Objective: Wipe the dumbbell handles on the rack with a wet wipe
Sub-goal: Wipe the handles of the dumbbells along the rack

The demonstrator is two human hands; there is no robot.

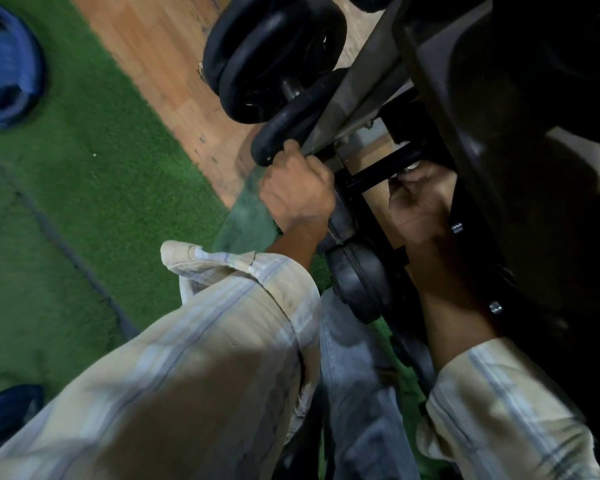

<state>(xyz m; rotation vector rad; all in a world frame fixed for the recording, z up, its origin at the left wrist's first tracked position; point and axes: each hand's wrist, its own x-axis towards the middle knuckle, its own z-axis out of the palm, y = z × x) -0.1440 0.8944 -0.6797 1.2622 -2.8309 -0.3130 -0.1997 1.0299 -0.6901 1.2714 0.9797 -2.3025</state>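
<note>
A black dumbbell handle (383, 169) runs across the low tier of the dark rack (492, 109). My right hand (420, 202) reaches under the rack in shadow, fingers curled at the handle's right end, pinching a small whitish bit of wet wipe (411, 166) against it. My left hand (297, 188) grips the rim of a black dumbbell plate (284, 129) where it meets the grey rack rail (354, 98). Most of the wipe is hidden by my fingers.
Another black dumbbell (274, 53) sits higher on the rail. A dumbbell head (361, 282) lies below my hands by my jeans leg. Blue weight plates (7, 64) (7, 417) lie on the green turf (84, 185) beside wood flooring (160, 46).
</note>
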